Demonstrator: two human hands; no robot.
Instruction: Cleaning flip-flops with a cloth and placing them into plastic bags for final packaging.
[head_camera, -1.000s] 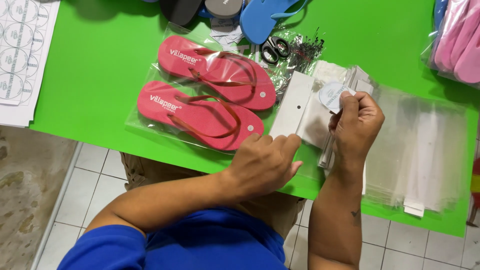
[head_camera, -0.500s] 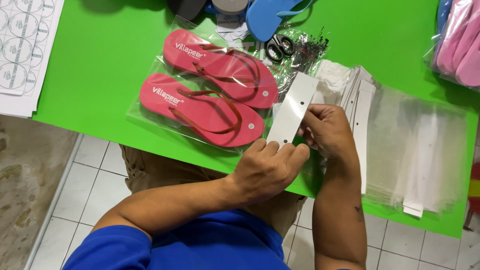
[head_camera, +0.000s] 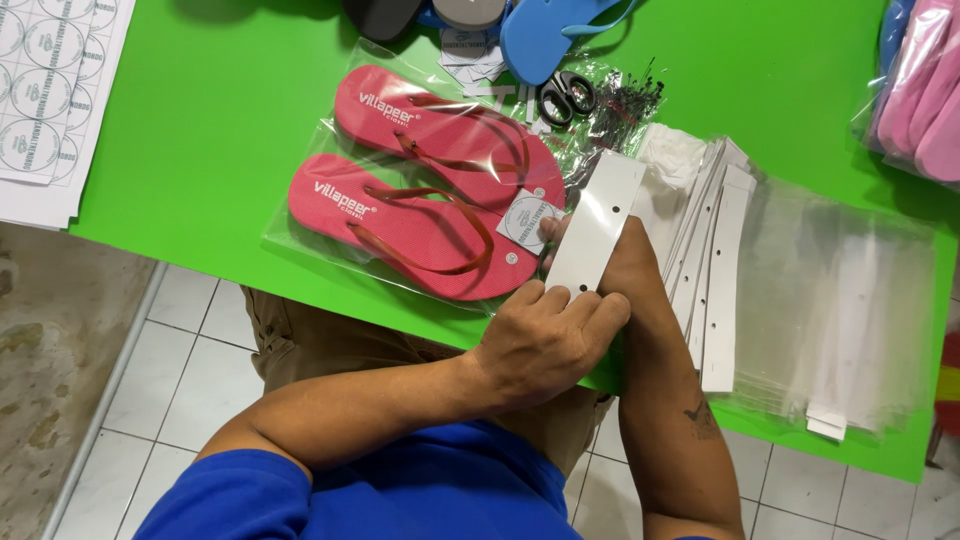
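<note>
Lying bagged on the green desk (head_camera: 200, 150), the red flip-flops (head_camera: 430, 190) were sealed by a round sticker (head_camera: 527, 217); the white header strip (head_camera: 597, 222) was pinched by left hand (head_camera: 545, 340) fingers; the right hand (head_camera: 610, 265) was hidden, grip untellable; further bags (head_camera: 840, 300) remained unfilled at right.

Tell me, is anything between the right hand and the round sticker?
Nothing visible does. The right hand touches the round sticker on the bagged red flip-flops. The white cardboard strip lies over that hand, not between them. The left hand rests at its near end.

Round sticker (head_camera: 527, 218) now stuck on the bagged sandals (head_camera: 420, 190).
</note>
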